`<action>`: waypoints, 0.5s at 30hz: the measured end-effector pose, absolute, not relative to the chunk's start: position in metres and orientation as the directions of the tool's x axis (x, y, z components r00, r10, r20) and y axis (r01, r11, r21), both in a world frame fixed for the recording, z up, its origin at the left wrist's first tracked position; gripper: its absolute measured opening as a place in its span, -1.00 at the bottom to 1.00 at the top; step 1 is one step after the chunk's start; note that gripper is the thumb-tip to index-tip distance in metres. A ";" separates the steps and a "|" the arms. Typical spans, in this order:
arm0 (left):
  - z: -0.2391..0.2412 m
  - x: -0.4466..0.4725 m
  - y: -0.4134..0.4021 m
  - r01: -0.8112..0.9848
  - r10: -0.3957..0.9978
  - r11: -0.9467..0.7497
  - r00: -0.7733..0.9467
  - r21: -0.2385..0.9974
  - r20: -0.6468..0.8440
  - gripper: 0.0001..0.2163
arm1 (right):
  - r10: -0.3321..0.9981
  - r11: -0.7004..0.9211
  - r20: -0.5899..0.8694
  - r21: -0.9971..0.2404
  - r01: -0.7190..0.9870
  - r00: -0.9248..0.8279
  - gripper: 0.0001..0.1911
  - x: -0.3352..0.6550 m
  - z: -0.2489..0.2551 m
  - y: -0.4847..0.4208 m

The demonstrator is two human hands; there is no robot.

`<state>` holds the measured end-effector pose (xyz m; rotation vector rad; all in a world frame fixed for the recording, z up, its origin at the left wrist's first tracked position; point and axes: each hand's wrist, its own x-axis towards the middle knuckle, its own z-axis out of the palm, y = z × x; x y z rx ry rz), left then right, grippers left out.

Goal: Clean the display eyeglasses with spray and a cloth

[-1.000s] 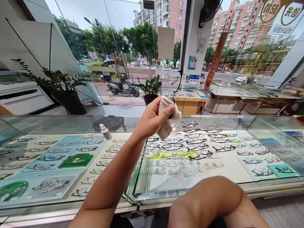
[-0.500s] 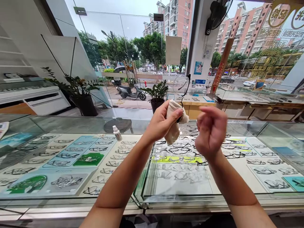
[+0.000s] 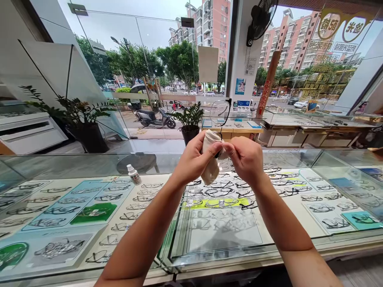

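Note:
A pair of eyeglasses (image 3: 229, 107) stands up above my hands, one clear lens with a dark rim raised against the window. My left hand (image 3: 194, 157) is closed around a cream cleaning cloth (image 3: 211, 172) wrapped over the lower part of the glasses, thumb on top. The other lens is hidden inside the cloth. My right hand (image 3: 248, 161) touches from the right, its thumb and fingers pinched at the edge of the cloth beside my left thumb. Whether it also grips the frame is hidden.
Below my hands, a glass display counter (image 3: 224, 235) holds rows of eyeglasses. A small white bottle (image 3: 133, 174) stands on the glass to the left. Beyond are a round dark stool (image 3: 139, 161), potted plants (image 3: 189, 117) and a wall fan (image 3: 259, 22).
My right hand has moved left from beside the cloth and now meets its edge at my left thumb. The whole view has shifted slightly to the right.

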<state>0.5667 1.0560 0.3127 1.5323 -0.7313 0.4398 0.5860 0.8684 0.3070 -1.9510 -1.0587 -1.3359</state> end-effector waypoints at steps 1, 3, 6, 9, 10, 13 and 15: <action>0.312 0.568 1.056 -0.680 -0.188 0.019 0.717 0.733 0.671 -0.61 | 0.290 -0.548 0.940 0.009 0.836 0.180 -0.53 0.585 0.308 0.869; 0.310 0.570 1.057 -0.685 -0.191 0.014 0.713 0.728 0.675 -0.62 | 0.275 -0.573 0.952 0.048 0.818 0.137 -0.66 0.584 0.311 0.868; 0.308 0.572 1.056 -0.672 -0.209 0.039 0.718 0.739 0.664 -0.64 | 0.300 -0.624 0.948 0.108 0.774 0.109 -0.65 0.585 0.311 0.867; 0.306 0.573 1.054 -0.647 -0.239 0.092 0.723 0.757 0.648 -0.61 | 0.292 -0.538 0.941 0.014 0.843 0.171 -0.63 0.588 0.310 0.867; 0.306 0.574 1.053 -0.638 -0.248 0.109 0.726 0.763 0.642 -0.58 | 0.260 -0.453 0.942 -0.075 0.888 0.212 -0.64 0.590 0.310 0.868; 0.303 0.575 1.050 -0.608 -0.273 0.126 0.739 0.784 0.616 -0.50 | 0.178 -0.114 0.892 -0.400 0.909 0.415 -0.67 0.598 0.308 0.871; 0.300 0.577 1.047 -0.599 -0.265 0.105 0.752 0.794 0.603 -0.49 | 0.190 0.051 0.824 -0.552 0.833 0.534 -0.69 0.604 0.307 0.872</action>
